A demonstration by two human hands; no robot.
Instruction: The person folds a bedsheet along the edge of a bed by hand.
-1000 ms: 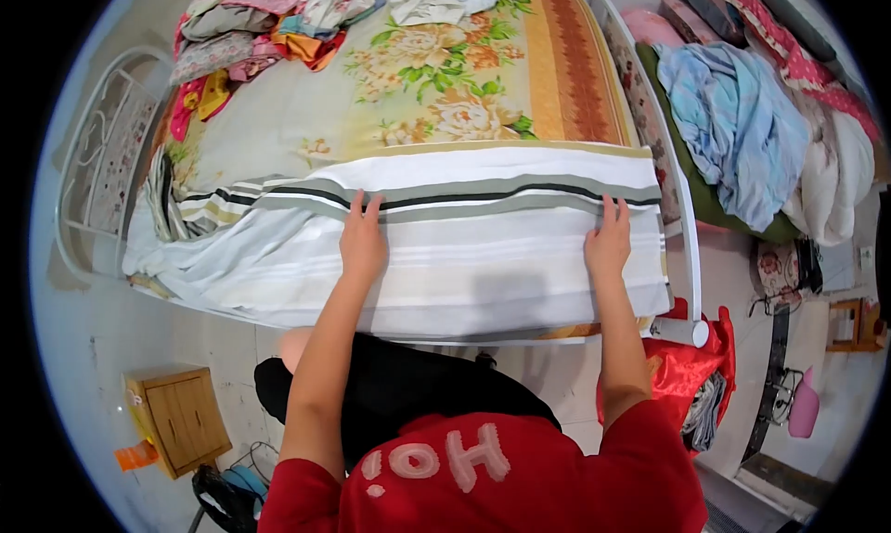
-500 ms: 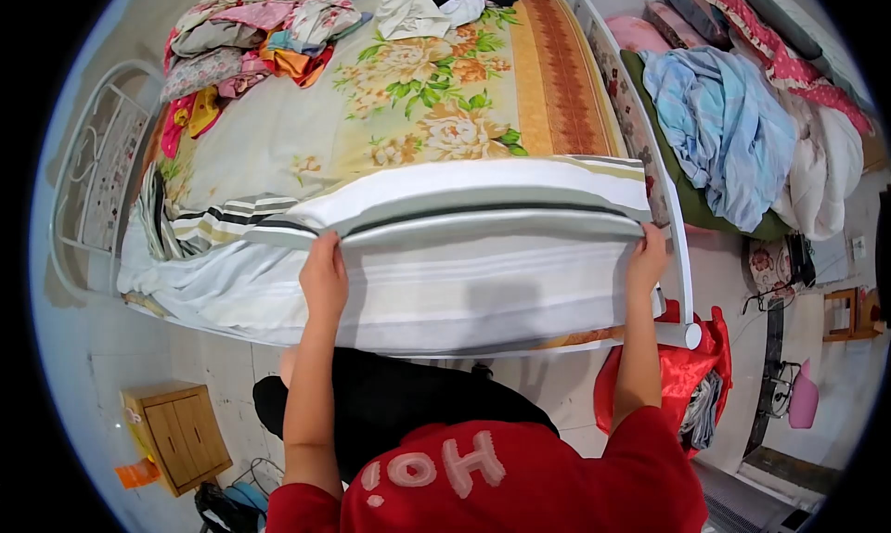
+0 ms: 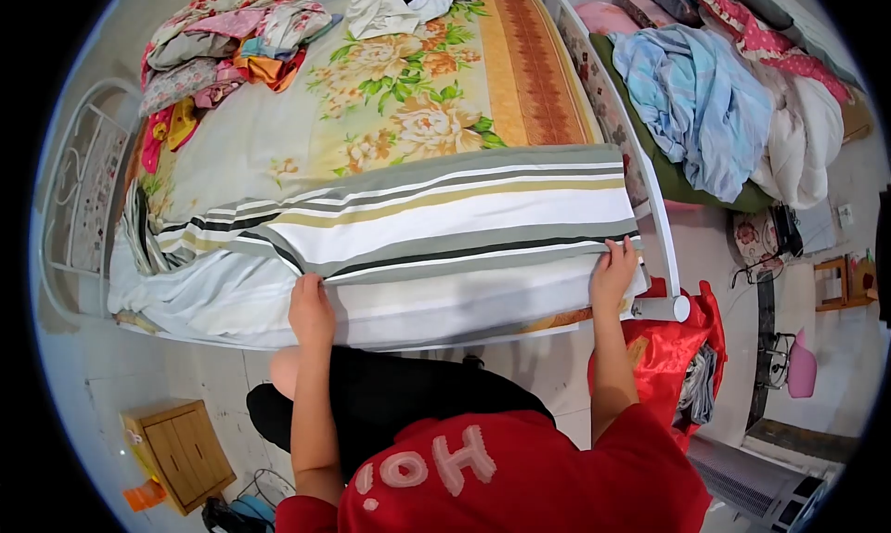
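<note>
A striped sheet (image 3: 445, 204) in white, grey, olive and black lies folded over itself along the front of the bed. Its front edge is pinched by my left hand (image 3: 312, 312) near the middle of the bed and by my right hand (image 3: 614, 271) close to the right bed rail. Between the hands the folded edge runs nearly straight and lies low over the pale layer (image 3: 445, 306) beneath. To the left of my left hand the cloth is bunched and wrinkled (image 3: 200, 282). Both hands have closed fingers.
A floral mattress cover (image 3: 408, 97) spreads behind the sheet. Piled clothes (image 3: 232, 46) sit at the back left. White bed rails (image 3: 659, 222) stand at both ends. Blue bedding (image 3: 696, 97) lies beyond the right rail, and a red bag (image 3: 664, 347) is on the floor.
Both hands have drawn the pinched edge toward me and lowered it. More of the striped side now shows, lying flatter. The view has shifted slightly.
</note>
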